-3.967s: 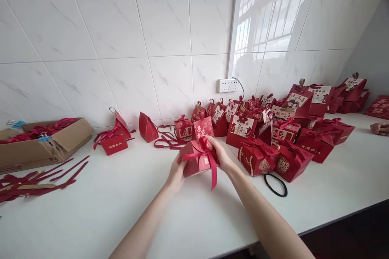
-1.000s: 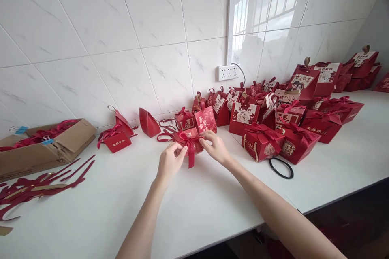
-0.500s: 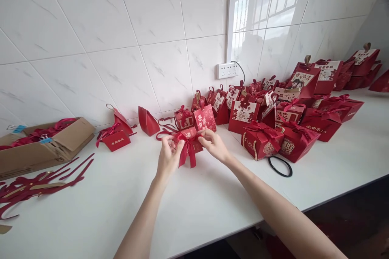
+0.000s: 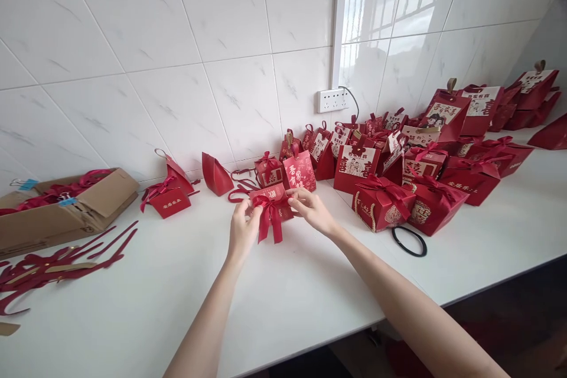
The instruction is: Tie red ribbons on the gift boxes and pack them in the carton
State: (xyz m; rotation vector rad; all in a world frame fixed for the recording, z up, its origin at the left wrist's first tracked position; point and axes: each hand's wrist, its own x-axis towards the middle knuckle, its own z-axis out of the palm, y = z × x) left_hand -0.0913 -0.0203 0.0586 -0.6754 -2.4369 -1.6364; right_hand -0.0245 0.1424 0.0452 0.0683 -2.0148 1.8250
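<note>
The left hand [image 4: 243, 231] and right hand [image 4: 313, 211] meet at a small red box [image 4: 273, 192]. It sits on the white surface [image 4: 310, 298], just in front of the row of gift boxes [image 4: 383, 204] along the wall. The fingers [image 4: 296, 198] of both hands are closed narrow, each pinching a loop of the bow [image 4: 268, 208] tied over the box; its tails hang down the front face. The likely trouble lies in the knot: an uneven pull on one loop could drag it through and undo the bow, or leave it lopsided. A hard tug could also tip or slide so light a box, nudging the upright card box [image 4: 300, 172] just behind it. The satin looks slick, so a pinch this small may simply slip off. As for containers, the open carton [image 4: 53, 229] at the far left holds a tangle of red ribbons [image 4: 59, 190], with blue clips [image 4: 67, 202] on its rim. More flat red strips [image 4: 57, 261] lie loose on the surface in front of it. The gift boxes are all shut, many tied with bows, so what is in them cannot be told. A black hair tie [image 4: 410, 241] lies near the closest of them.
</note>
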